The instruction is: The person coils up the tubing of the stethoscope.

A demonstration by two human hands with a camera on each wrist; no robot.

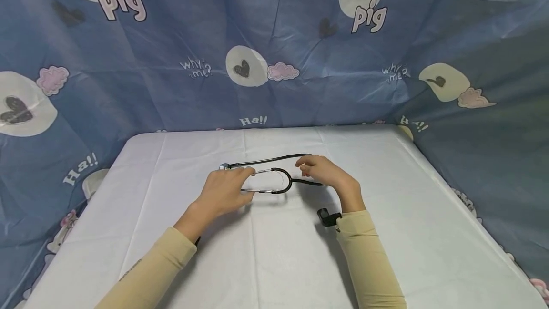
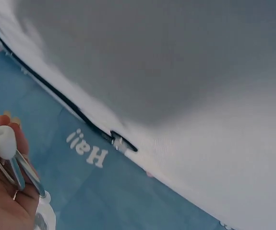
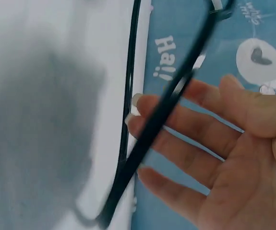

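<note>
A stethoscope [image 1: 288, 181] with black tubing is raised over the white table, its two metal ear tubes [image 1: 263, 191] pointing left. My left hand [image 1: 224, 192] holds those ear tubes between thumb and fingers. In the left wrist view a white ear tip [image 2: 3, 143] shows in front of that palm. My right hand [image 1: 328, 171] is beside the tubing bend at the right, its fingers loosely bent and apart. The black tube [image 3: 152, 127] crosses in front of these fingers in the right wrist view. Behind my left hand, the chest piece [image 1: 224, 166] lies toward the far side.
A white cloth [image 1: 283, 256] covers the table. Blue printed fabric [image 1: 300, 104] hangs behind it and along both sides. A black wrist-worn device [image 1: 328, 217] sticks out at my right sleeve.
</note>
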